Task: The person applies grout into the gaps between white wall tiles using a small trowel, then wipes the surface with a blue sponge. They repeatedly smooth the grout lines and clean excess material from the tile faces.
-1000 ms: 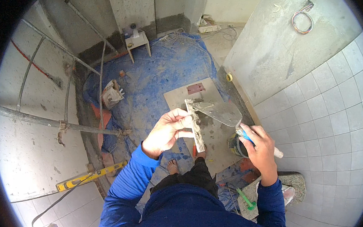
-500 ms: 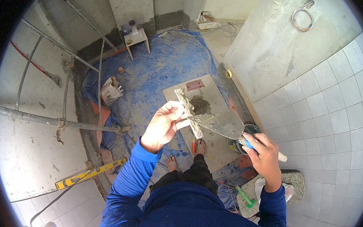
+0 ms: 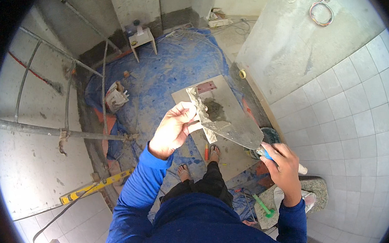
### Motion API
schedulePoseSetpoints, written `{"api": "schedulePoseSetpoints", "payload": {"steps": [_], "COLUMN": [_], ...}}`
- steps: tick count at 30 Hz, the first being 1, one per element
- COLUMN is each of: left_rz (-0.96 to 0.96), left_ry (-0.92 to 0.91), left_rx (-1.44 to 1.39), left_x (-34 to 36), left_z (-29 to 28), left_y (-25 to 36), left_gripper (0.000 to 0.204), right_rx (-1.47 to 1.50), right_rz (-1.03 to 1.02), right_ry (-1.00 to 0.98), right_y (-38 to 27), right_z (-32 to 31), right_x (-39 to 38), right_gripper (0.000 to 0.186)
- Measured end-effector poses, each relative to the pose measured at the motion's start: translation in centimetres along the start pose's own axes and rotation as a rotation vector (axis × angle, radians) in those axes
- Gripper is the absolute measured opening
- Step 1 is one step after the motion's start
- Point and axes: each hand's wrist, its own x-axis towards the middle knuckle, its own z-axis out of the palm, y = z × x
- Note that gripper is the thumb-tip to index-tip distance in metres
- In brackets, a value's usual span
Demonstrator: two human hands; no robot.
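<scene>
While the right hand (image 3: pixel 284 167) grips a blue-handled trowel (image 3: pixel 239 132), its fingers curled snugly round the handle, the left hand (image 3: pixel 170 129) pinches a narrow, mortar-smeared strip (image 3: pixel 200 107) between thumb and fingertips, parted only by the strip's own thickness. The strip juts out past the fingers at both ends, tilted a little, and the trowel's tip appears to touch its lower half, on the side away from the left palm.

Compared with one second ago, the trowel has come from the strip's far end to that lower half, the strip leans more, and the right foot (image 3: pixel 214 153), then mostly hidden, shows clearly.

Around them, a blue tarp (image 3: pixel 152 79) spreads under a beige board (image 3: pixel 238 114); a yellow spirit level (image 3: pixel 96 185) lies to the left. Trowel and right hand partly cover a dark bucket (image 3: pixel 271 135). Smaller still are a green mallet (image 3: pixel 263 205) and a grey mortar patch (image 3: pixel 215 110) on the board, near the strip.
</scene>
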Motion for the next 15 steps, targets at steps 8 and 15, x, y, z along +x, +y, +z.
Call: {"api": "schedulePoseSetpoints", "payload": {"steps": [8,15], "left_rz": [-0.047,-0.138], "left_ry": [-0.006,-0.161], "left_rx": [-0.136,-0.465], "left_x": [1.1,1.9], "left_z": [-1.1,-1.1], "left_y": [-1.0,-2.9], "left_gripper": [0.015,0.029], "right_rx": [0.084,0.306], "right_rz": [0.04,0.14], "right_ry": [0.034,0.125], "right_y": [1.0,1.4], "right_z": [0.8,5.9], "right_x": [-1.6,-3.3], "right_gripper": [0.035,0.034]}}
